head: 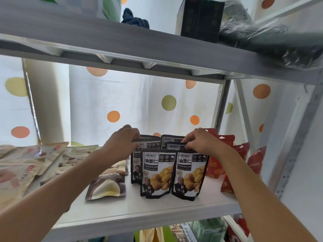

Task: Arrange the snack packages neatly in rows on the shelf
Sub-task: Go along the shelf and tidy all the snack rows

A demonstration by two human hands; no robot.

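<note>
White shelf, both hands' fingers curled on black pouch tops

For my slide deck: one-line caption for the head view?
Both hands straighten upright black chestnut pouches on a white shelf.

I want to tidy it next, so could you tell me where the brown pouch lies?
In the head view, the brown pouch lies flat on the white shelf, left of the standing black chestnut packs.

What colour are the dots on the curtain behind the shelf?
Orange and yellow-green dots on the white fabric curtain, seen from the head view.
</note>
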